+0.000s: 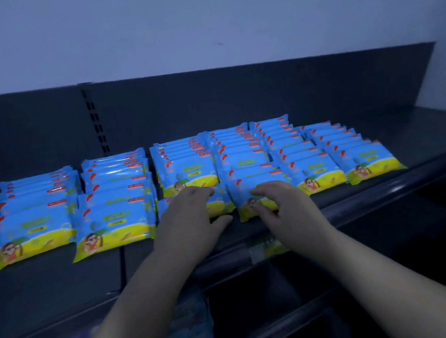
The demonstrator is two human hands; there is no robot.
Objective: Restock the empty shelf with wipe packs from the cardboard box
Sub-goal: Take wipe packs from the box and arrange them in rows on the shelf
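Wipe packs (117, 216) lie in six rows on the dark shelf (44, 287). They look light, soft and slick in their film, so take one by its long edges, thumb near and fingers far. Your left hand (188, 222) lies flat on the third row's near pack. Your right hand (284, 205) rests loosely bent fingers on the fourth row's near pack. Neither hand plainly grips.

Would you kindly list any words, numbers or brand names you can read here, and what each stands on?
Blue-and-yellow plastic wipe packs: red, green and yellow label patches, too blurred to read.
Pale paper tag on the dark metal shelf rail: too blurred to read.
Nothing legible anywhere.
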